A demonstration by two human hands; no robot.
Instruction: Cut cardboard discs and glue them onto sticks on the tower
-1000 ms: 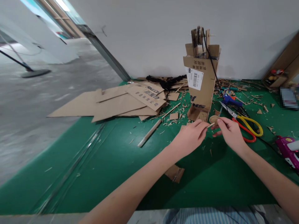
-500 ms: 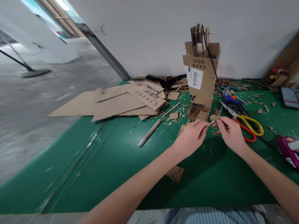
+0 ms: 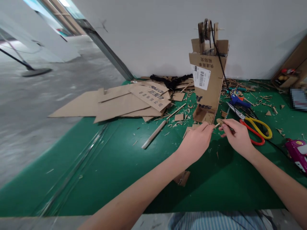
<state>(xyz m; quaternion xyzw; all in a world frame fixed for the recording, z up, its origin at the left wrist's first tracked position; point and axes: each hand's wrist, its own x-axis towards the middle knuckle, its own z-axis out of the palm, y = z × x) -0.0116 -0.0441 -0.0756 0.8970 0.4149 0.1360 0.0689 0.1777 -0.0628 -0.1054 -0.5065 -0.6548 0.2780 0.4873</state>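
Green tabletop (image 3: 107, 172) lies below as the left hand (image 3: 197, 140) pinches a stick (image 3: 217, 125) and the right hand's (image 3: 236, 132) fingers clamp a small disc (image 3: 219, 121) beside its tip, more edge-on than a second ago (likely being angled).

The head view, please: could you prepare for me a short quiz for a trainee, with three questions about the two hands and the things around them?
1. True or false: the left hand holds a thin stick.
2. Multiple choice: what does the right hand hold between its fingers?
A. a black cord
B. a small round disc
C. a white label
3. Fill in the two colours: the scissors on the table have one ____ handle and one ____ handle.

Key: 1. True. 2. B. 3. Yellow and red.
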